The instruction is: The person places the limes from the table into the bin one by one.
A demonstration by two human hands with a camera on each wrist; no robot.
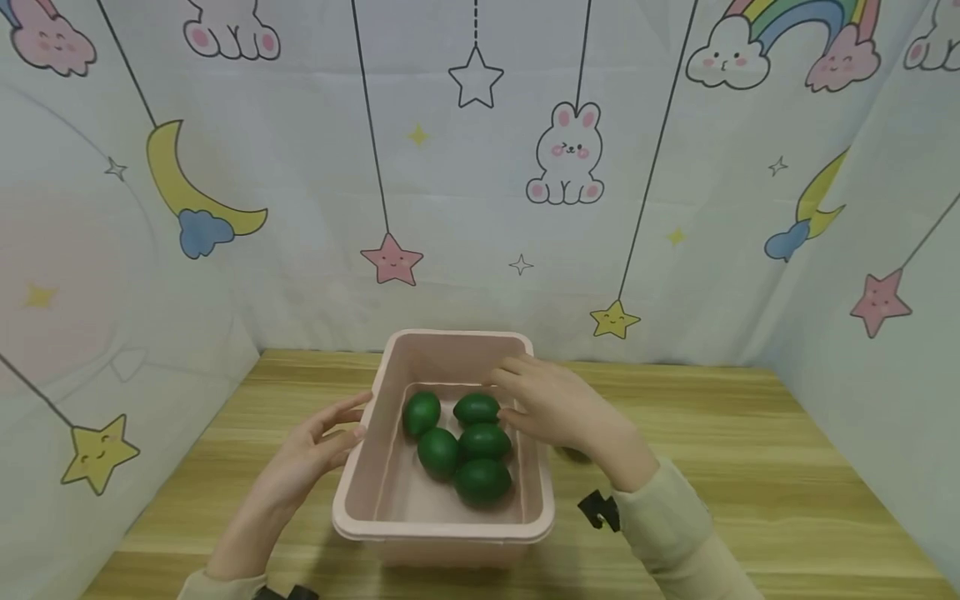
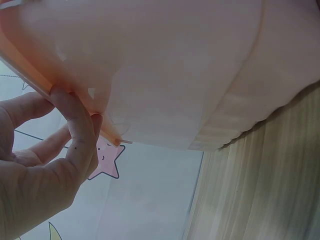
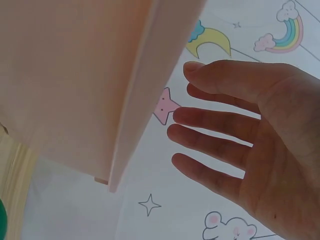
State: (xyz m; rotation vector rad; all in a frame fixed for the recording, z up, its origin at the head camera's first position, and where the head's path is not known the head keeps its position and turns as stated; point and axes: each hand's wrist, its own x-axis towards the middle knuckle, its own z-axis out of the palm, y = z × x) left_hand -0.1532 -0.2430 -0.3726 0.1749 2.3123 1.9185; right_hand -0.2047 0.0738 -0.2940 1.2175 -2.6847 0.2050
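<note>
Several dark green, glossy oval fruits (image 1: 483,482) with slightly pointed ends lie in a pale pink plastic bin (image 1: 442,531) on the table. My left hand (image 1: 318,446) rests its fingertips against the bin's outer left side. In the left wrist view, bent fingers (image 2: 75,125) touch the bin's wall just under the rim. My right hand (image 1: 551,404) hovers over the right rim, overlapping one fruit in the head view. Its fingers are spread and loosely bent, with nothing between them in the right wrist view. Beside the bin, mostly hidden under the right wrist, is another dark green thing (image 1: 573,455).
The wood-grain table (image 1: 712,467) extends on both sides of the bin. A white cloth (image 1: 480,167) printed with stars, moons and rabbits hangs behind it and along both sides. Black clips (image 1: 600,509) show near the sleeves. A green edge (image 3: 2,220) appears low in the right wrist view.
</note>
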